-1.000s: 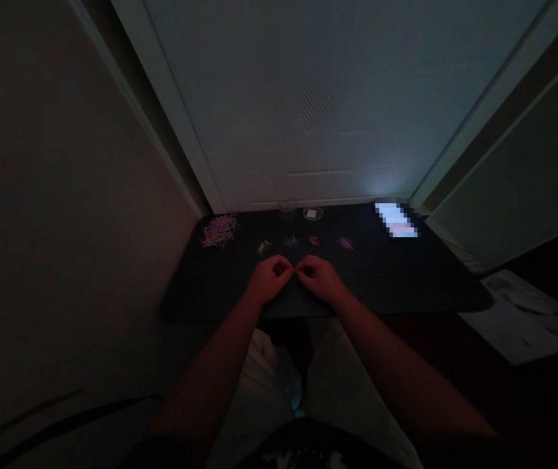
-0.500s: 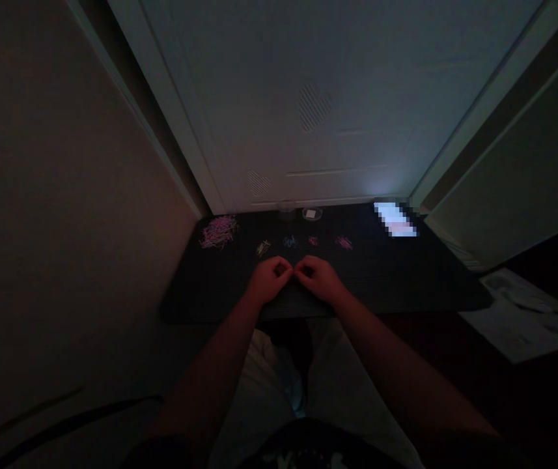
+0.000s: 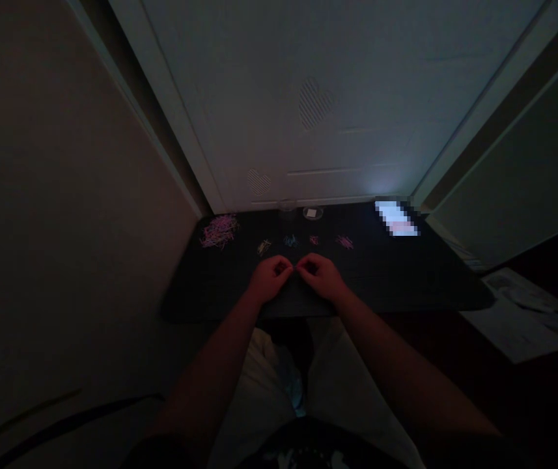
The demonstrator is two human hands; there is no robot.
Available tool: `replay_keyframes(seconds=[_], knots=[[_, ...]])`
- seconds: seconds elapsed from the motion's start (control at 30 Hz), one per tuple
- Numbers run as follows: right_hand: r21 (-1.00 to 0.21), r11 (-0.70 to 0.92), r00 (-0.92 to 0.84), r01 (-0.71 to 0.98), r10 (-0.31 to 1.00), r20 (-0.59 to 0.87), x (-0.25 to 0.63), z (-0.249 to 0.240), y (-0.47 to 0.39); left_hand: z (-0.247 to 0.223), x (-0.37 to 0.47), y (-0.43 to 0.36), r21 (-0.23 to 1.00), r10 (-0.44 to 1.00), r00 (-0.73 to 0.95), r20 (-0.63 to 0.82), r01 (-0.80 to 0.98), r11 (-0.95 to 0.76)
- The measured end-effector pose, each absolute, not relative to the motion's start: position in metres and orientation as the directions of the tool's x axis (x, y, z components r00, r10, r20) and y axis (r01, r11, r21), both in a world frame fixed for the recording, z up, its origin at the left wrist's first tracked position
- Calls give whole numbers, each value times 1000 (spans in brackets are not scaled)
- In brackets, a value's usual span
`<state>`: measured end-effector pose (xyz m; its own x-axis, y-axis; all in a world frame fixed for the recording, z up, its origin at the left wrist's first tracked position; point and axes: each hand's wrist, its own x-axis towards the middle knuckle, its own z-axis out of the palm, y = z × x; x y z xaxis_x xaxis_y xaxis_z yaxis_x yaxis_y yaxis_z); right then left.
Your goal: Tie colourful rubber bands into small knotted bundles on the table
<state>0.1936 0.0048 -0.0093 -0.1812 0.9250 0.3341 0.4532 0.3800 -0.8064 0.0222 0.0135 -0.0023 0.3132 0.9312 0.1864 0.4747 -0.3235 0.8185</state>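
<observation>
My left hand (image 3: 271,276) and my right hand (image 3: 318,273) face each other over the near part of a dark table (image 3: 381,280). Thumb and forefinger of each are pinched, with the fingertips almost meeting. Whatever lies between them is too small and dim to name. Just beyond my hands are small separate piles of thin sticks or strips: a yellowish pile (image 3: 264,246), a blue pile (image 3: 290,241), a pink pile (image 3: 314,240) and another pink pile (image 3: 344,241). A larger mixed pink and purple heap (image 3: 220,231) lies at the table's far left.
At the back edge stand a clear cup (image 3: 287,212) and a shallow round dish (image 3: 312,213) with a white square in it. A lit phone-like screen (image 3: 396,218) lies at the back right. A pale door (image 3: 279,143) rises directly behind the table.
My right hand has shifted slightly right, opening a small gap between the two pinches. The left hand and the piles look the same.
</observation>
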Motion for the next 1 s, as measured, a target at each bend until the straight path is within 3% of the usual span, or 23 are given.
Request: replay_keyframes(seconds=[0.67,1.0], knots=[[-860,285,-74,423,957,281,194,-8,6,-7,21,16,826,936,280,214,459,-326],[-831,320,-99,455,946,310,196,-10,8,-7,22,16,823,943,268,199,477,-309]])
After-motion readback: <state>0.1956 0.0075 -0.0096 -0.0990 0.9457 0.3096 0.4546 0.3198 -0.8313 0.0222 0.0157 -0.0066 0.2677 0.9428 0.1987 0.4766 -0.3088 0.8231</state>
